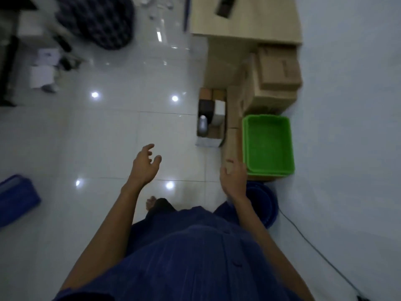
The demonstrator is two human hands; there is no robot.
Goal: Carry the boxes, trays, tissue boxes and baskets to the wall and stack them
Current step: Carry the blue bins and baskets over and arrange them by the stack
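At the far left a blue container [17,196] is lying on the floor tiles, well apart from the wall [347,127]; the blur is hiding whether it is a basket or a tray. Above it, some small white boxes [42,77] are sitting loose on the floor.

The left hand [145,164] is hanging over bare floor, fingers spread and loosely curved, holding nothing. Past it, a small open box [211,120] with a few items inside is standing near the pile.

The right hand [234,177] is also empty and relaxed. It is hovering just beside the near corner of the green tray [268,144], though I cannot tell whether it is touching the rim. The tray, which seems to be two nested together, is resting on a cardboard box against the wall. More cardboard boxes [277,83] are piling up beyond it, and a blue basket [267,205] is sitting on the floor just below the hand.

Part of the stack is already standing at the wall, and both hands are free. So the person is probably between loads rather than carrying.

The next move is likely calling for a turn to the left toward the things lying out on the floor. That means bending down, taking the blue container by its sides with both hands, and bringing it across to the pile.
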